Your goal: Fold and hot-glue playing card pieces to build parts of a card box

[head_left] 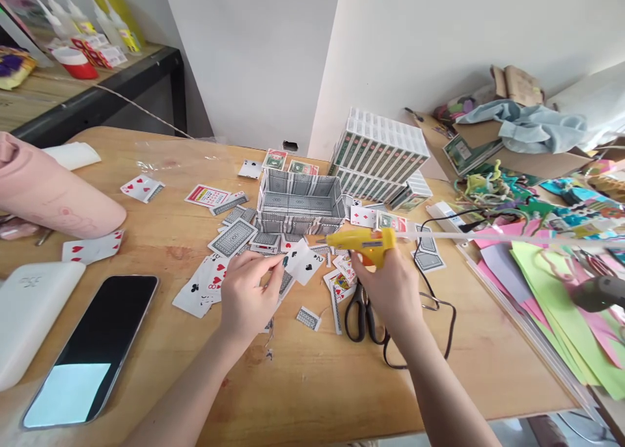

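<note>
Pinched in my left hand is a playing card with black spade marks, tilted up off the table. My right hand grips a yellow hot glue gun, a long clear glue stick trailing from its back. The nozzle points left, close above the card. Just behind stands an open box built from grey-backed playing cards. Below my right hand lie black-handled scissors, their blades partly covered by cards. A small cut card piece rests in front.
Loose cards surround the box. Stacked card packs stand behind it. At left are a phone, a white case and a pink bottle. Coloured paper lies right; a black cord loops near my right wrist.
</note>
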### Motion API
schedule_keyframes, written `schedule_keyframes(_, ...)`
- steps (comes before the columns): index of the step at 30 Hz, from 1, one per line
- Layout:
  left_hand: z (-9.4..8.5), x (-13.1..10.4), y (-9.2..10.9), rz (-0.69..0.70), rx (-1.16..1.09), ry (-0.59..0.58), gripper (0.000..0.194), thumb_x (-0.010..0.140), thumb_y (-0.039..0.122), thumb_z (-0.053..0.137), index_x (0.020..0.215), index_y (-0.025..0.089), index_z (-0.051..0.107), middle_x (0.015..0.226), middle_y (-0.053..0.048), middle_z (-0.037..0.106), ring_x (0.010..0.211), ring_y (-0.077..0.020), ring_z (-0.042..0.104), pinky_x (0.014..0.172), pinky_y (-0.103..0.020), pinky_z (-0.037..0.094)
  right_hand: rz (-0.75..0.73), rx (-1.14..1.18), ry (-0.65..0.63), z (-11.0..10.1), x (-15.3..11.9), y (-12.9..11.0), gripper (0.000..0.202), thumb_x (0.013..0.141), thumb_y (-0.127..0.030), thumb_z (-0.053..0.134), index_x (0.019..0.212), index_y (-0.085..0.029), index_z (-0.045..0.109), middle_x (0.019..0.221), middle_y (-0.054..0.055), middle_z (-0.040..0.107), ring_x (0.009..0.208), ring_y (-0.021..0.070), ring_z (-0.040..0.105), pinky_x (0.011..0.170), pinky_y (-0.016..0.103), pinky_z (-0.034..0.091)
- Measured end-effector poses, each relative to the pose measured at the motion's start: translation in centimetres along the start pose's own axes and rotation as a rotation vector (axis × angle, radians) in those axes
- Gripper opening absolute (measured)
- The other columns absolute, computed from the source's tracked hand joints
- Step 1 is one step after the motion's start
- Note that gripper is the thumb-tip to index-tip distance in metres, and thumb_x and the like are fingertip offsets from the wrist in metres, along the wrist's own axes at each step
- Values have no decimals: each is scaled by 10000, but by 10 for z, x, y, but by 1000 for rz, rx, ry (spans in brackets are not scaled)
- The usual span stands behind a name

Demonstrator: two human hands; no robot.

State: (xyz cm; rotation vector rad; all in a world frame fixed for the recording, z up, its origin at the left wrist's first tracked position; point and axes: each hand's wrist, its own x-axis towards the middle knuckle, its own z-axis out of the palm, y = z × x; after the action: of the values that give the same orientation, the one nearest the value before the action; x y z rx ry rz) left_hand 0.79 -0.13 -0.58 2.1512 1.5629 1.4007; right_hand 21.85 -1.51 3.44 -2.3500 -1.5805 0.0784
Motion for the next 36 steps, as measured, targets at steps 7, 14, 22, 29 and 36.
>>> schedule_keyframes(7, 2, -1, 1, -5, 30, -12, 125, 801, 171, 562, 810, 162, 687, 654, -30, 671, 650, -149, 595, 649, -281, 477, 382, -33, -37, 8, 27, 80, 557, 686, -535, 515, 1019, -88, 522, 978, 205, 590, 982, 346, 540, 788, 400, 422)
schedule_keyframes(14, 3, 1, -3, -4, 52, 35, 116, 796, 159, 571, 821, 152, 683, 666, -35, 676, 636, -141, 606, 629, -262, 490, 339, -149, -3, 21, 28, 95, 556, 651, -529, 571, 1009, -105, 530, 1087, 241, 522, 1124, 411, 415, 844, 511, 375)
schedule_keyframes(22, 3, 1, -4, -52, 11, 110, 100, 787, 183, 589, 833, 166, 676, 741, -40, 695, 638, -130, 629, 590, -237, 500, 50, 936, -525, 12, 1, -3, 427, 775, -557, 500, 891, -162, 611, 790, 65, 645, 664, 182, 619, 533, 295, 511)
schedule_keyframes(29, 2, 2, -5, 20, -95, 8, 115, 797, 135, 578, 854, 173, 670, 769, -39, 694, 721, -133, 633, 671, -250, 511, 7, 1218, -577, 38, -1, -37, 407, 736, -248, 528, 1139, -216, 578, 900, 34, 670, 729, 155, 646, 581, 291, 563)
schedule_keyframes(36, 1, 1, -5, -42, -150, -126, 172, 856, 203, 498, 923, 199, 656, 836, -33, 696, 779, -140, 629, 713, -258, 497, -9, 1141, -504, 52, 5, -27, 213, 707, -301, 607, 855, -174, 695, 792, 49, 719, 754, 205, 665, 687, 317, 529)
